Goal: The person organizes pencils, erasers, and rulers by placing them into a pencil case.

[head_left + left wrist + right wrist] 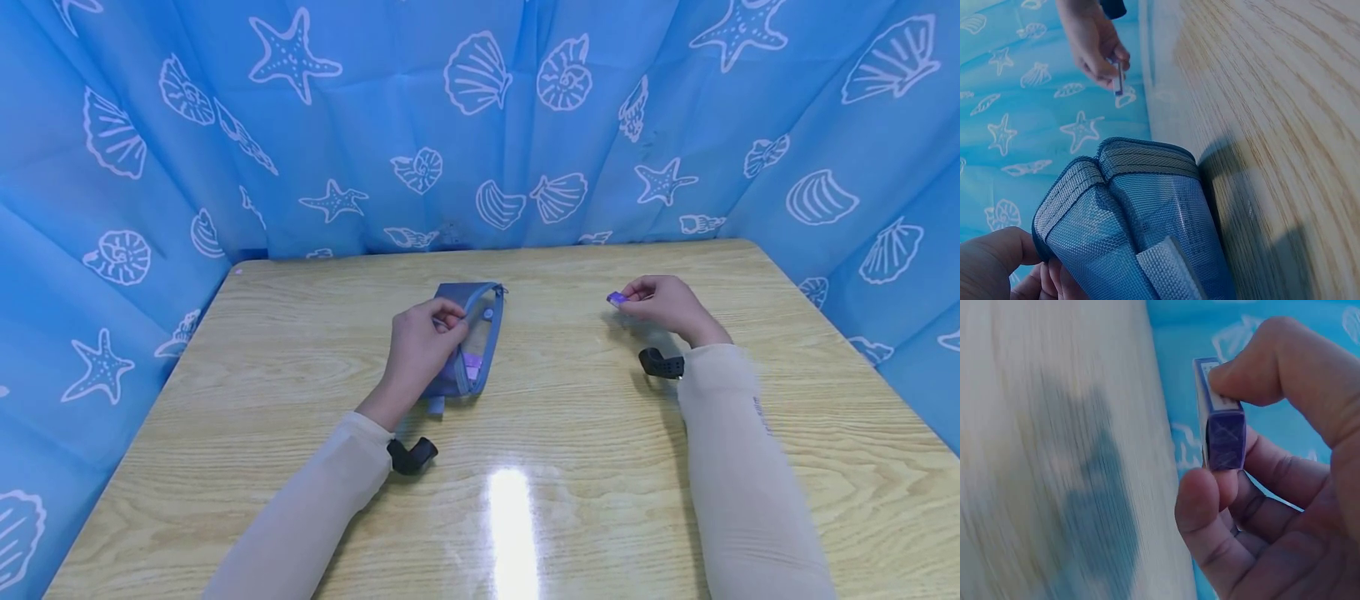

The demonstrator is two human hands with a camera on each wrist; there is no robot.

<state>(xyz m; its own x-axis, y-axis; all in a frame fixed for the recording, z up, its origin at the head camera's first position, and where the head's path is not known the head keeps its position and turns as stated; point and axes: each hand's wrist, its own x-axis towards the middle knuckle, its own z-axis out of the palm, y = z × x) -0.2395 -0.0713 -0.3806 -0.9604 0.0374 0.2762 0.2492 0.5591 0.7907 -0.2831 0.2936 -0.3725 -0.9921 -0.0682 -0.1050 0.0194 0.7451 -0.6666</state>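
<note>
A blue mesh zip pouch [454,292] lies on the table with its mouth spread apart toward the right. My left hand [418,343] pinches the pouch's edge between thumb and fingers, as the left wrist view also shows at the mesh side [1085,219]. Inside the pouch, a purple item [472,365] shows near the front end, and a small round light piece [488,314] near the back. To the right, above the table, my right hand [666,307] pinches a small purple-and-white box [1226,440] between thumb and fingers.
The wood-grain table [585,467] stretches out on all sides of the pouch. Behind it and at both sides hangs a blue curtain [420,92] with white shells and starfish. Black wrist-worn devices [411,457] sit at both cuffs.
</note>
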